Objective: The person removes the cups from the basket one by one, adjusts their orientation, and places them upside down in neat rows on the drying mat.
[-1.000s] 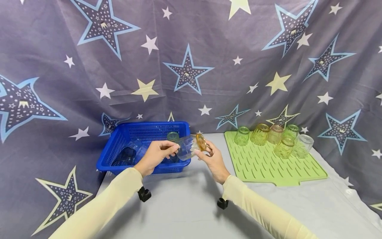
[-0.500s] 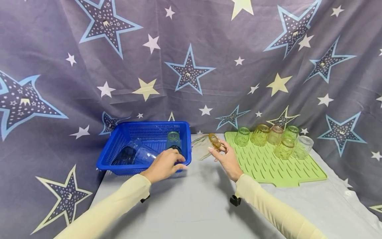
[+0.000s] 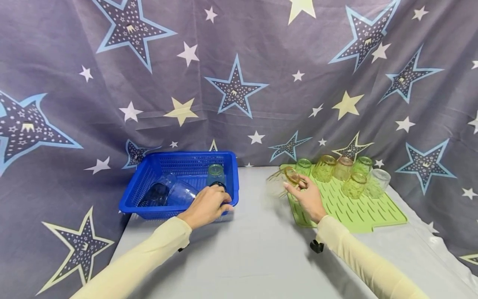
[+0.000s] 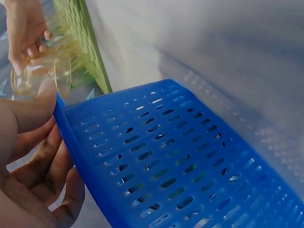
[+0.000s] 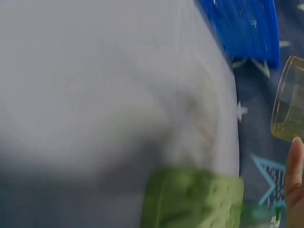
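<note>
In the head view my right hand (image 3: 308, 199) pinches a clear amber-tinted glass cup (image 3: 291, 175), held sideways above the green mat's left edge. The left wrist view shows this amber cup (image 4: 42, 73) too. My left hand (image 3: 209, 205) is at the front right corner of the blue basket (image 3: 130, 209). In the left wrist view its fingers (image 4: 50, 161) are loosely bent by the basket rim, with no cup visible in them. Close by, inside the basket, stand a greenish cup (image 3: 215, 172) and a dark cup (image 3: 218, 185), partly hidden by the hand.
A dark cup (image 3: 156, 195) and a clear bluish cup (image 3: 182, 193) lie at the basket's left. Several tinted cups, among them a yellow one (image 3: 354, 185) and a clear one (image 3: 378, 183), stand upside down on the green mat (image 3: 349, 216). A starred curtain (image 3: 239, 133) hangs behind.
My left hand has let go of the amber cup and moved down to the basket's front right corner. My right hand has carried the cup rightward to the mat.
</note>
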A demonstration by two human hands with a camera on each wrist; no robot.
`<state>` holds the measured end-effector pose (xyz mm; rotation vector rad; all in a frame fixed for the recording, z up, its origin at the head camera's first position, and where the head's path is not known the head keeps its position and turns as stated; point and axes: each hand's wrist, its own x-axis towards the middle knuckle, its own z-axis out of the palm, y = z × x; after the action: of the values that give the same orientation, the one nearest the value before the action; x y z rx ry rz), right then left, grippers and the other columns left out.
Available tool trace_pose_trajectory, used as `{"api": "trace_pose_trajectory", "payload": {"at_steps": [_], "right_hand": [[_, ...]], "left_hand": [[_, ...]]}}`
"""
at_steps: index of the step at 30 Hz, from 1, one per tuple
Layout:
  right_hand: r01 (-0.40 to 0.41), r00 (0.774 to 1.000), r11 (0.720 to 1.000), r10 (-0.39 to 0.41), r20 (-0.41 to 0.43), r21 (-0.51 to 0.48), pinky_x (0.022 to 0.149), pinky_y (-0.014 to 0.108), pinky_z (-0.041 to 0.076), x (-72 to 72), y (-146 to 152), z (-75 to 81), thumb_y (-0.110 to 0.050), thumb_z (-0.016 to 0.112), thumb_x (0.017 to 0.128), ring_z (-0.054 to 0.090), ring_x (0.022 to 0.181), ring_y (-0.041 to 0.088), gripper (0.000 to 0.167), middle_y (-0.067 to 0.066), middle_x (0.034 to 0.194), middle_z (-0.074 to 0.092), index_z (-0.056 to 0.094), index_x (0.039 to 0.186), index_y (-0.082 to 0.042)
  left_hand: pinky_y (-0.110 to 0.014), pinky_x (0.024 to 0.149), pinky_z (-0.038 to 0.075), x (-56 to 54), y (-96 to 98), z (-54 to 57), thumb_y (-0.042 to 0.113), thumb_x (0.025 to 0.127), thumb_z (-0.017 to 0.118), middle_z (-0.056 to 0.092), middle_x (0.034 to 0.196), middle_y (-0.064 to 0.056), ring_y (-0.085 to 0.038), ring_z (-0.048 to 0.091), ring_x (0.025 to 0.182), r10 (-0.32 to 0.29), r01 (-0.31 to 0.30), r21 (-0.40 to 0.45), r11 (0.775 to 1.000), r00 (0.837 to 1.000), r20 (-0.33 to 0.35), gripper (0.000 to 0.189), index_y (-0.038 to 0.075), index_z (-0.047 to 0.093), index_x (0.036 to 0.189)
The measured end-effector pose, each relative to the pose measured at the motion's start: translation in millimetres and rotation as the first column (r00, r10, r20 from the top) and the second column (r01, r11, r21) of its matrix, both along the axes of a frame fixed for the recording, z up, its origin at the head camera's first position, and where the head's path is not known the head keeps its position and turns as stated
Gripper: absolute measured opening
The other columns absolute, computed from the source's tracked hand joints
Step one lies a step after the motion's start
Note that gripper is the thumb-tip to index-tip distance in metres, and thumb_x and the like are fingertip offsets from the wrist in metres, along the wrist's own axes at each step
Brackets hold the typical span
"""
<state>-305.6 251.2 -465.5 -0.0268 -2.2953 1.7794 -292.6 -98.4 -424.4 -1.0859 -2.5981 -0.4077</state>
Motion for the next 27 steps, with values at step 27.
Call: {"api": "trace_pose_trajectory", "payload": {"at_steps": [27], "right_hand": [[0.258,0.956,0.916,-0.288,0.057,0.305,0.098,0.048,0.048,-2.6,126.4,0.0,-0.063,0.073,0.088,0.052,0.117,0.034,0.104,0.029,0.148,0.046,0.031,0.158,0.001]], "left_hand": [[-0.037,0.075,0.052,0.8,-1.1,-0.1,0.028,0.088,0.082,0.073,0.092,0.001,-0.018,0.061,0.083,-0.009,0.009,-0.008,1.000,1.000,-0.014,0.017,0.013,0.082,0.097]]}}
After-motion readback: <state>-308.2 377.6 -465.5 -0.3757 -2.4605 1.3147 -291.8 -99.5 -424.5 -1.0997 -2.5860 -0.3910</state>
